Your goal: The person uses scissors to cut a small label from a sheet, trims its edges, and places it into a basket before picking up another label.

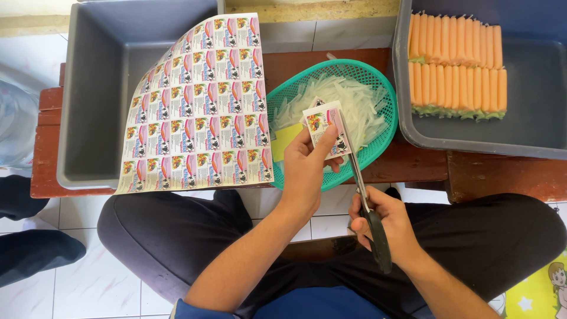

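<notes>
My left hand (307, 168) pinches a small printed label (326, 127) and holds it up over the green basket (378, 147). My right hand (384, 221) grips black-handled scissors (363, 195), whose blades reach up along the label's right edge. A large sheet of the same colourful labels (198, 109) lies curled over the edge of the empty grey tub (100, 77) on the left. The basket holds thin translucent strips (354, 103).
A second grey tub (531, 124) at the right holds two rows of orange sticks (458, 62). Both tubs and the basket rest on a low reddish wooden bench (413, 162). My crossed legs are below, on white tile. Another person's dark clothing (29, 248) shows at the left.
</notes>
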